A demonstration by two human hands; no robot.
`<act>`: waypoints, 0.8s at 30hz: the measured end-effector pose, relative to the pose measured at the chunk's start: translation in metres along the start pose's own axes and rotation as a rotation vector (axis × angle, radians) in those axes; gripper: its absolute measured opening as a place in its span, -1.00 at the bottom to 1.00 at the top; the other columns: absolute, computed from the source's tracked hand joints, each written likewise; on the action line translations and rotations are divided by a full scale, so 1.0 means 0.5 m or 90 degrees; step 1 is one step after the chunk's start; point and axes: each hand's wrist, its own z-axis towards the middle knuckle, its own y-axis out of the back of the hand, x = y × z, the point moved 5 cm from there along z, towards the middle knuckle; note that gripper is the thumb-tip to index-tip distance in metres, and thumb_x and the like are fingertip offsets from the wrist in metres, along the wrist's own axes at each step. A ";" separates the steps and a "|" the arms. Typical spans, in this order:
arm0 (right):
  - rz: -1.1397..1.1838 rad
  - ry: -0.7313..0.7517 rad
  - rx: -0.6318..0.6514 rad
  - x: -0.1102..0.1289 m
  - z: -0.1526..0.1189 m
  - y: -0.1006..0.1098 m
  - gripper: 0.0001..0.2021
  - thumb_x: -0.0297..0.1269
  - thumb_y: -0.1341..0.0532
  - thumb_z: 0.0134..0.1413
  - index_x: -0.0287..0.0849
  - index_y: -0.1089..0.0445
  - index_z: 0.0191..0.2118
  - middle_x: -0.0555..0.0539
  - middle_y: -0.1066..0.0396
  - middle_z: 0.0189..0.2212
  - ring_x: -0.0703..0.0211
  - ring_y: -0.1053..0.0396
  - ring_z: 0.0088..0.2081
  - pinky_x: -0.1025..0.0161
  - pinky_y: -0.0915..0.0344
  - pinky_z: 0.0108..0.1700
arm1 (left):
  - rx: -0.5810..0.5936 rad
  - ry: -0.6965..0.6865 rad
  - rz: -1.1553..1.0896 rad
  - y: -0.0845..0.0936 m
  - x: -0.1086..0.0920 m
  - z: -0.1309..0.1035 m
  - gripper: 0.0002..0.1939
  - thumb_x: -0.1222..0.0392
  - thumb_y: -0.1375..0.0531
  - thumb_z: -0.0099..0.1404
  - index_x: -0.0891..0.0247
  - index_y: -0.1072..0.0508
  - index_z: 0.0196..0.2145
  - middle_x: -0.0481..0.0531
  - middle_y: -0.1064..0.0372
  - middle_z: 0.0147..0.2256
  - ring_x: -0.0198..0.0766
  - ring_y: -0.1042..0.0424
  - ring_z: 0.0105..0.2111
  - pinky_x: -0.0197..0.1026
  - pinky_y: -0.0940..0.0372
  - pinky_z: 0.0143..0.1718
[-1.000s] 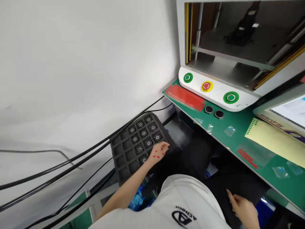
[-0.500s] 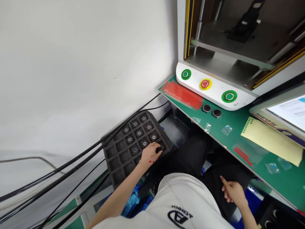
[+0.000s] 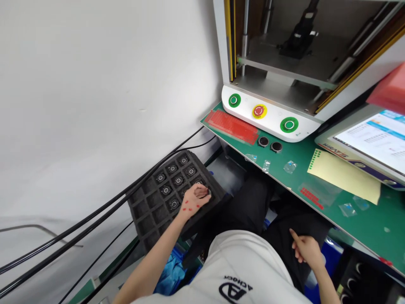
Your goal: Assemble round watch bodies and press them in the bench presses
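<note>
At the right-hand corner of the black foam tray (image 3: 146, 222), my left hand (image 3: 193, 202) has its fingers and thumb closed round a dark round watch case (image 3: 209, 192), mostly hidden by the fingers. Several small red dots mark the back of this hand. Round black watch cases such as this one (image 3: 174, 204) lie face down in the tray's square pockets, and other pockets on the near left side hold nothing. Over my lap, my right hand (image 3: 306, 250) has its index finger stretched out and the others loosely bent, with nothing visible in them.
Two watch cases (image 3: 276, 147) lie on the green bench (image 3: 281, 177) by red sticker sheets (image 3: 232, 126) and small clear film pieces (image 3: 290, 167). Behind stands a press with a button panel (image 3: 272, 118). A monitor (image 3: 373, 139) is at right. Black cables (image 3: 104, 207) cross the tray's edge.
The view has shifted slightly, and a red object has come in at the upper right. My left hand stays at the tray's corner, its fingers now more curled. The right hand has barely moved.
</note>
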 end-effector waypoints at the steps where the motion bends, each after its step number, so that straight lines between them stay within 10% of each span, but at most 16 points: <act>1: 0.001 -0.001 -0.002 -0.003 0.000 0.000 -0.44 0.12 -0.01 0.15 -0.12 -0.29 -0.73 -0.06 -0.36 -0.81 0.17 -0.36 -0.75 0.30 -0.30 -0.60 | 0.023 -0.006 -0.056 0.007 -0.010 -0.001 -0.53 -0.17 -0.24 0.09 0.26 -0.33 -0.23 0.19 -0.51 -0.28 -0.06 -0.54 -0.24 0.01 -0.39 -0.09; 10: 0.013 0.016 -0.017 -0.014 -0.005 -0.002 -0.43 0.12 0.00 0.17 -0.14 -0.29 -0.71 -0.04 -0.36 -0.81 0.20 -0.37 -0.74 0.32 -0.31 -0.57 | 0.062 -0.059 -0.206 0.084 -0.077 0.000 -0.21 -0.49 -0.24 -0.18 0.22 -0.28 -0.22 0.19 -0.52 -0.28 -0.06 -0.54 -0.31 0.02 -0.44 -0.18; 17: 0.024 0.036 -0.027 -0.010 -0.007 -0.006 -0.42 0.06 0.02 0.24 -0.12 -0.26 -0.72 -0.05 -0.36 -0.81 0.19 -0.37 -0.74 0.27 -0.35 -0.51 | -0.085 -0.015 0.186 0.108 -0.008 0.070 -0.67 0.08 -0.29 0.19 0.31 -0.39 -0.16 0.08 -0.43 -0.18 -0.16 -0.44 -0.14 0.07 -0.30 0.03; 24: 0.041 0.022 -0.049 0.032 -0.037 -0.005 -0.56 -0.01 -0.05 0.32 -0.19 -0.38 -0.47 0.08 -0.38 -0.62 0.39 -0.30 -0.62 0.36 -0.36 -0.46 | -0.020 0.020 0.514 0.087 -0.009 0.058 -0.76 0.18 -0.21 0.23 0.23 -0.37 -0.14 0.16 -0.44 -0.10 0.06 -0.40 -0.04 0.06 -0.29 0.01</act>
